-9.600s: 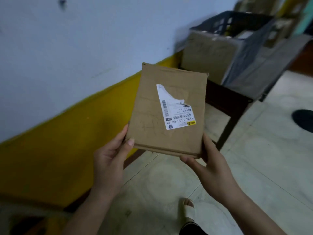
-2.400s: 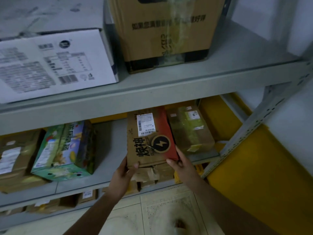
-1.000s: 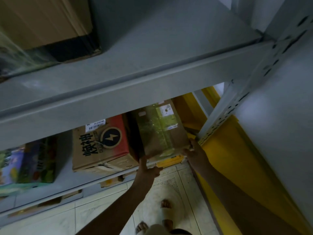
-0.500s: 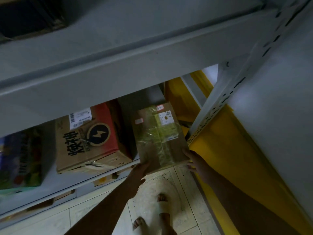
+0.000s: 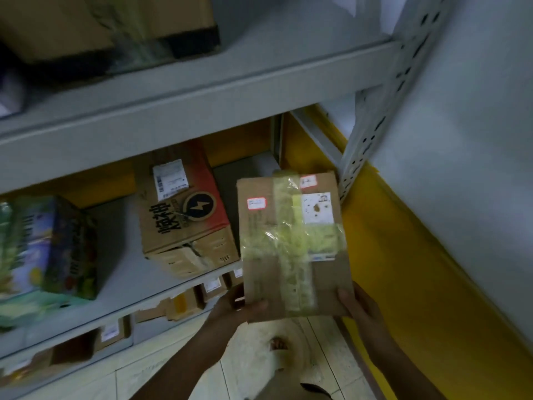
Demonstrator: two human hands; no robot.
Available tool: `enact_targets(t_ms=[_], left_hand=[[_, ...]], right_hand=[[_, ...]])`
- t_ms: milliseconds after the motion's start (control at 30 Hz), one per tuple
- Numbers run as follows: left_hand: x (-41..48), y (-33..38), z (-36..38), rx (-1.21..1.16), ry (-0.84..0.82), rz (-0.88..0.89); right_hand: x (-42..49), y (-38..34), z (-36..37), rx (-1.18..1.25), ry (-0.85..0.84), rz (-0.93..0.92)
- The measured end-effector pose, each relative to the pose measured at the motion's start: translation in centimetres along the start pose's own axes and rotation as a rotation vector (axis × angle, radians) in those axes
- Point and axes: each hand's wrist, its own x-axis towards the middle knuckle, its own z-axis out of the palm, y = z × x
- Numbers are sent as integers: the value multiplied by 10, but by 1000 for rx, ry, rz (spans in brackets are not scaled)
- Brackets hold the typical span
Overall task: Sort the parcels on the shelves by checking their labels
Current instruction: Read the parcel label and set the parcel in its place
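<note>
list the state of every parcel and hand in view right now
taped parcel, taped shut, label side up, held by both hands
left hand, grips the parcel's lower left corner
right hand, grips its lower right corner
lightning-bolt box, closed, resting on the middle shelf, label up
colourful box, lying on the same shelf, further left

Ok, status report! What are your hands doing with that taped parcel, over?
Hands: left hand and right hand grip taped parcel at near corners. Labels face up. Close on its left: lightning-bolt box, on shelf.
</note>
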Motion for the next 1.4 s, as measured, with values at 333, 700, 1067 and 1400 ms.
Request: enact_targets(t_ms=[333,700,1067,1400], left_hand=[[-136,-21,-50,92,61,254],[-164,-37,-61,126,95,274],[-93,12,6,248,-82,326],[-36,36,29,265,-400,338]], right_hand=[[-122,5,58,159,-15,-162],[-150,24,68,95,-48,-228],[-143,-1,-2,206,145,-194],[-174,5,5,204,465,-165]])
